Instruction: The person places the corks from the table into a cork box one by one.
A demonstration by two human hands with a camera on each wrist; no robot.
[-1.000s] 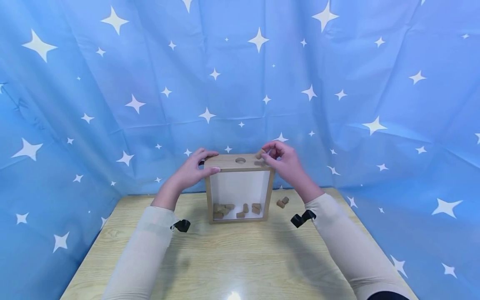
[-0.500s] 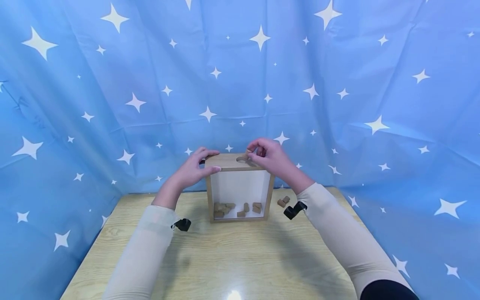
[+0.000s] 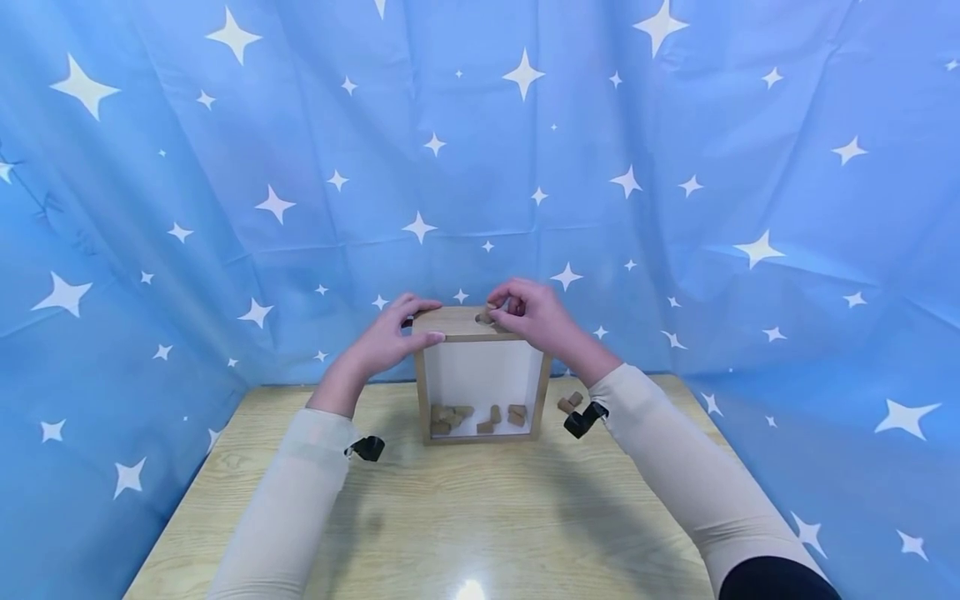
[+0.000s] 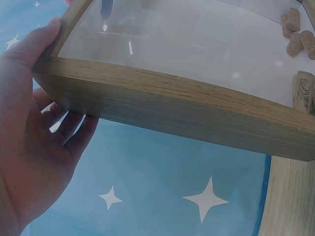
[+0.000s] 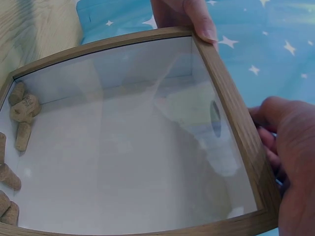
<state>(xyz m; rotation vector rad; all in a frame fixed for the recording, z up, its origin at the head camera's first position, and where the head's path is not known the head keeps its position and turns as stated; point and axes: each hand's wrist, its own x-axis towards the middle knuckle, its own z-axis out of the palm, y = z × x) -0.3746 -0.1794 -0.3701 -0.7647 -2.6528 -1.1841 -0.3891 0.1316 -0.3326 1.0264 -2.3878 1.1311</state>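
A wooden box frame (image 3: pixel 420 392) with a clear front and a round hole in its top stands upright on the table. My left hand (image 3: pixel 386 340) grips its upper left corner, thumb on the front edge and fingers behind. Over the hole, my right hand (image 3: pixel 536 315) pinches a cork (image 3: pixel 486 315) between thumb and fingertips; the cork's lower end is at the opening. Several corks (image 3: pixel 450 417) lie on the bottom inside the box, one with a printed pattern (image 4: pixel 302 91) in the left wrist view. In the right wrist view, the right hand (image 5: pixel 298 147) hides its cork behind the frame.
Loose corks (image 3: pixel 570 402) lie on the wood-grain table (image 3: pixel 450 517), right of the box. A blue curtain (image 3: pixel 480 125) with white stars hangs close behind and along both sides.
My right hand has moved left along the box top, bringing its cork from the right end to the hole. The left hand keeps its hold on the corner.
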